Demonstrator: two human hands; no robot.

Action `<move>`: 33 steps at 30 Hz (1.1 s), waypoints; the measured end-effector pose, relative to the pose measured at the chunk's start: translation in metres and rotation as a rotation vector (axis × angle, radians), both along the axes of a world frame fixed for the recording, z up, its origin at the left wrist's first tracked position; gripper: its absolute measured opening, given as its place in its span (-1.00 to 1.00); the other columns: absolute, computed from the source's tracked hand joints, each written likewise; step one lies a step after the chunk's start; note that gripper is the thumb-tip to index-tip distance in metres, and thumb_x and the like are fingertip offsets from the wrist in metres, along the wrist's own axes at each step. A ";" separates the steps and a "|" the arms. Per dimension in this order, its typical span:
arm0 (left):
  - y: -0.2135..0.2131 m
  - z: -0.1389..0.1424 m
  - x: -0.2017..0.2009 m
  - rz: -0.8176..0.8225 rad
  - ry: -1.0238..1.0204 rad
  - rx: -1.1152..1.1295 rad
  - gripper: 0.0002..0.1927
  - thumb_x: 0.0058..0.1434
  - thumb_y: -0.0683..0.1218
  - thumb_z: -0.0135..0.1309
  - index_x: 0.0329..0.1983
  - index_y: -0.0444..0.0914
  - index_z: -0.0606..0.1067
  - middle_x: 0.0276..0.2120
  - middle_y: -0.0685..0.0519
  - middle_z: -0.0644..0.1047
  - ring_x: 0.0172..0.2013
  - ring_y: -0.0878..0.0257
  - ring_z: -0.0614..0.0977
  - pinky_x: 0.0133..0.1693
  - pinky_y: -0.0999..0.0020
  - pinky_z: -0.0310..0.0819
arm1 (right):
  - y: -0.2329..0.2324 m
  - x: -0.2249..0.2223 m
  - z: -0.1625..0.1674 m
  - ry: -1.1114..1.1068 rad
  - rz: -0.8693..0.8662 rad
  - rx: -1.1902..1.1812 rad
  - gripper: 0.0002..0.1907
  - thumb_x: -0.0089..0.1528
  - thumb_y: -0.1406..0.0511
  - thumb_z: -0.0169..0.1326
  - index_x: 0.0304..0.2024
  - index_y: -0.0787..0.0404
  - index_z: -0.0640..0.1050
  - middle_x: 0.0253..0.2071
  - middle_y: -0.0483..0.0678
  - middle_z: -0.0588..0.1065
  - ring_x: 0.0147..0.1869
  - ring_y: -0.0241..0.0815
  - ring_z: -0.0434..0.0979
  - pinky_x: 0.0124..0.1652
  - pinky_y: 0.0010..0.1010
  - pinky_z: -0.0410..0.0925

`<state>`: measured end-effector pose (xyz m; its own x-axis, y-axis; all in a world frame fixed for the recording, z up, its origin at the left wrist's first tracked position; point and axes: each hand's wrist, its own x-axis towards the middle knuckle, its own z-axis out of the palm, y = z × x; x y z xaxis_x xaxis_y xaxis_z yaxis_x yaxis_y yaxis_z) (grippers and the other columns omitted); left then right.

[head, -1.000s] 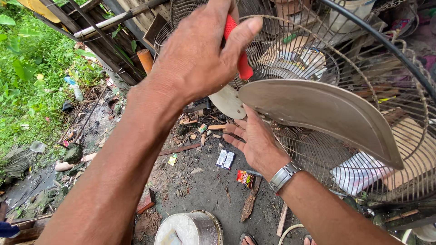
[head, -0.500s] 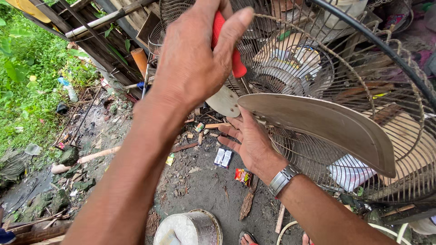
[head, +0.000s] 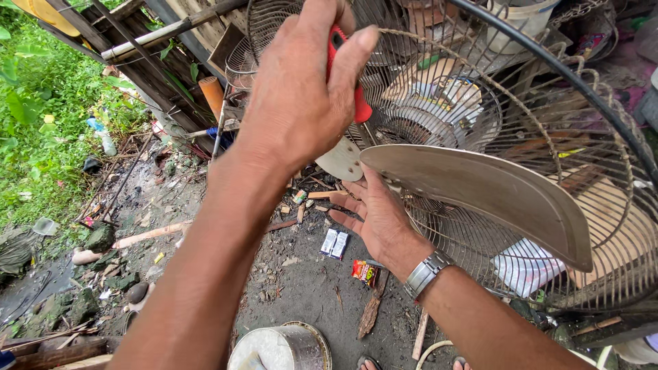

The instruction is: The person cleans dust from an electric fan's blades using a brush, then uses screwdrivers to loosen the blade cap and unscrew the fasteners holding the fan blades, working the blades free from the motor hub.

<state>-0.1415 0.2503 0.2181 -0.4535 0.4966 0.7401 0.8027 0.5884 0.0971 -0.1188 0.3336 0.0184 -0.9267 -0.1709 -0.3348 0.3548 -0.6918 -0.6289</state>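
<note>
The left hand [head: 301, 96] is gripping a red-handled tool [head: 345, 72] up against the wire fan guard [head: 548, 96]. The right hand [head: 377, 216] is lying open, fingers spread, supporting the metal fan blade [head: 480, 195] from beneath, just inside the guard

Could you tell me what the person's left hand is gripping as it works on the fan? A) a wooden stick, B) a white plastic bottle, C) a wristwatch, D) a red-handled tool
D: the left hand is closed around a red-handled tool above the metal fan blade, while the right hand lies open under that blade.
</note>
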 end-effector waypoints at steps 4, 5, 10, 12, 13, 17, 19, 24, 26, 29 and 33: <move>-0.008 0.005 0.000 -0.072 -0.054 0.018 -0.70 0.30 -0.07 0.15 0.01 -0.28 0.42 -0.25 -0.11 0.58 -0.24 -0.02 0.64 -0.15 0.11 0.50 | -0.001 0.000 0.001 0.004 0.002 0.002 -0.22 0.21 -0.14 -0.03 0.32 0.15 0.26 0.29 0.07 0.34 0.02 -0.18 0.49 -0.02 -0.17 0.48; -0.008 0.006 0.001 -0.043 -0.086 0.020 -0.67 0.27 -0.05 0.18 0.02 -0.26 0.43 -0.29 -0.10 0.59 -0.28 0.00 0.65 -0.18 0.12 0.51 | -0.001 0.000 0.001 0.006 0.001 0.004 -0.23 0.21 -0.14 -0.03 0.32 0.15 0.26 0.28 0.06 0.35 0.01 -0.18 0.49 -0.02 -0.18 0.48; 0.001 0.003 0.009 0.432 -0.179 -0.057 -0.57 0.29 0.22 0.31 -0.08 -0.18 0.52 -0.41 -0.05 0.62 -0.31 0.01 0.66 -0.23 0.08 0.48 | 0.000 -0.001 -0.001 0.000 0.008 0.028 -0.22 0.22 -0.15 -0.02 0.30 0.19 0.25 0.27 0.07 0.34 0.03 -0.18 0.49 0.00 -0.17 0.48; 0.001 0.003 0.008 0.276 -0.140 -0.030 -0.66 0.40 0.11 0.25 -0.03 -0.22 0.49 -0.40 -0.06 0.61 -0.30 -0.01 0.65 -0.23 0.09 0.50 | 0.001 -0.001 -0.001 0.007 0.005 0.026 -0.21 0.22 -0.15 -0.02 0.30 0.21 0.25 0.27 0.08 0.34 0.04 -0.17 0.49 0.00 -0.17 0.48; -0.002 0.004 0.007 0.201 -0.124 -0.018 -0.70 0.46 0.06 0.22 -0.01 -0.23 0.47 -0.39 -0.07 0.61 -0.30 -0.02 0.65 -0.22 0.10 0.51 | 0.001 -0.001 -0.002 0.010 0.006 0.018 -0.20 0.22 -0.16 -0.02 0.30 0.22 0.25 0.28 0.08 0.34 0.05 -0.17 0.49 0.01 -0.17 0.48; -0.018 0.008 -0.001 -0.152 -0.318 0.013 -0.53 0.28 -0.08 0.13 0.22 -0.26 0.34 -0.27 -0.05 0.56 -0.27 0.07 0.66 -0.17 0.18 0.58 | -0.002 -0.002 -0.002 0.016 0.003 0.030 -0.20 0.19 -0.17 -0.03 0.30 0.16 0.26 0.28 0.06 0.34 0.04 -0.17 0.49 -0.01 -0.17 0.49; -0.018 0.004 -0.003 -0.270 -0.272 0.052 -0.62 0.31 -0.09 0.16 0.14 -0.26 0.39 -0.23 -0.03 0.61 -0.21 0.08 0.71 -0.10 0.19 0.61 | -0.002 -0.003 -0.001 0.003 -0.001 0.024 -0.20 0.20 -0.17 -0.02 0.31 0.16 0.26 0.29 0.07 0.34 0.04 -0.17 0.49 0.00 -0.17 0.48; -0.004 -0.011 -0.004 0.305 -0.171 0.018 -0.52 0.27 0.17 0.33 -0.02 -0.24 0.47 -0.34 -0.08 0.61 -0.26 0.00 0.66 -0.15 0.11 0.51 | 0.000 -0.003 -0.002 0.027 0.006 0.018 -0.20 0.20 -0.16 -0.01 0.32 0.17 0.26 0.30 0.09 0.32 0.05 -0.17 0.49 0.01 -0.17 0.48; -0.003 -0.011 -0.004 0.300 -0.195 0.018 -0.55 0.34 0.15 0.29 -0.01 -0.26 0.44 -0.32 -0.08 0.60 -0.24 -0.01 0.66 -0.13 0.11 0.51 | 0.000 -0.003 -0.002 0.021 0.002 0.022 -0.20 0.20 -0.16 -0.01 0.32 0.16 0.25 0.29 0.09 0.32 0.05 -0.17 0.49 0.01 -0.18 0.48; -0.008 -0.002 -0.009 0.050 -0.282 0.087 -0.63 0.35 0.01 0.18 0.04 -0.27 0.37 -0.25 -0.06 0.59 -0.23 0.06 0.68 -0.12 0.19 0.56 | -0.001 -0.002 -0.001 0.028 0.000 0.016 -0.19 0.20 -0.17 -0.01 0.32 0.17 0.26 0.30 0.07 0.33 0.06 -0.18 0.49 0.00 -0.19 0.48; -0.009 0.001 -0.006 0.036 -0.302 0.084 -0.59 0.19 -0.01 0.21 0.04 -0.23 0.40 -0.28 -0.05 0.60 -0.26 0.09 0.71 -0.14 0.19 0.57 | -0.001 -0.003 -0.001 0.027 0.000 0.019 -0.18 0.19 -0.16 0.00 0.33 0.15 0.24 0.29 0.10 0.32 0.06 -0.17 0.49 0.01 -0.18 0.48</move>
<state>-0.1477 0.2415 0.2192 -0.6755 0.4187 0.6069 0.7088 0.5957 0.3779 -0.1213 0.3327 0.0178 -0.9354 -0.1646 -0.3131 0.3376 -0.6796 -0.6513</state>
